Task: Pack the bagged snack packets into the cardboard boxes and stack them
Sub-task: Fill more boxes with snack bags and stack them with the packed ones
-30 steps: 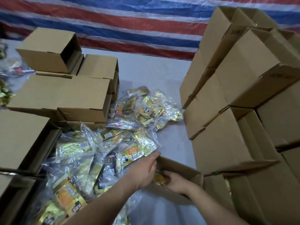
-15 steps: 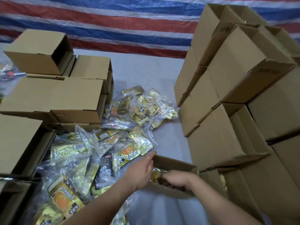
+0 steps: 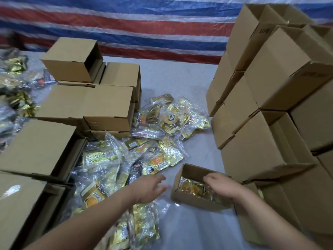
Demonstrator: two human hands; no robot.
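Packing is under way at the lower centre of the frame, where the open box point(image 3: 199, 186) is sitting on the pale sheet point(image 3: 180, 83) with gold snack packets point(image 3: 195, 188) already lying inside it. The right hand point(image 3: 219, 184) is reaching over the box's right side with its fingers bent down onto the packets, apparently pressing or settling them; whether it is actually pinching one I cannot tell. The left hand point(image 3: 150, 185) is hovering just left of the box, blurred by motion, with fingers loosely spread and holding nothing. Judging by this, the filling step is in hand, and the next move is calling for the left hand to take another clear bag from the pile of bagged packets point(image 3: 126, 165), which is spreading across the centre and lower left of the frame, and bring it into the box without snagging the loose plastic. Filled cartons are standing as the stack of boxes point(image 3: 270, 109) along the right edge, and more boxes point(image 3: 86, 103) are sitting at the upper left, so closing and stacking are still waiting. Compared with half a second ago, the left hand is no longer resting on the box's near-left rim but is swinging away toward the pile, the right hand is staying inside the box, and the whole box interior is now showing.
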